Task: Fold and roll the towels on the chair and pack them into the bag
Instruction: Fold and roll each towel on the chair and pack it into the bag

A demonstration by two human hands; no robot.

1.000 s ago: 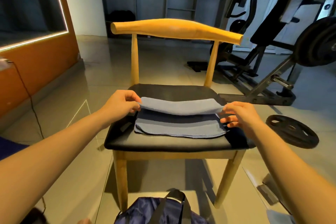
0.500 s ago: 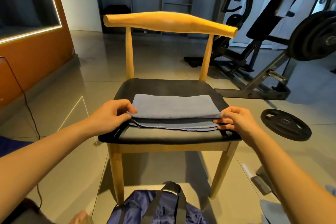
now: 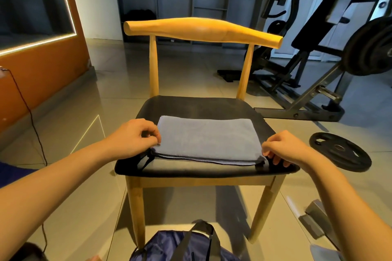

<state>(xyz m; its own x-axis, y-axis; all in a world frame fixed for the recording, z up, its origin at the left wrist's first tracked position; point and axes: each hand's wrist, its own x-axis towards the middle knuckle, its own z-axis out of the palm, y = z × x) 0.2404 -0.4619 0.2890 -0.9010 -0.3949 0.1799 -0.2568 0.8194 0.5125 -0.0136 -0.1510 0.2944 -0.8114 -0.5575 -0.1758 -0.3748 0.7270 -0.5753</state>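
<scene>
Head view: grey towel (image 3: 207, 140) lies folded flat on the chair (image 3: 201, 32) seat, left hand (image 3: 135, 137) pinching its near-left corner, right hand (image 3: 284, 148) pinching the near-right. Folding looks nearly done. Next probably calls for rolling from 1 end, then packing into the bag (image 3: 169, 248) below.

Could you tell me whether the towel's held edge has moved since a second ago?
Yes. The left hand and right hand have drawn the towel edge toward the front rim of the chair and down flat.
</scene>
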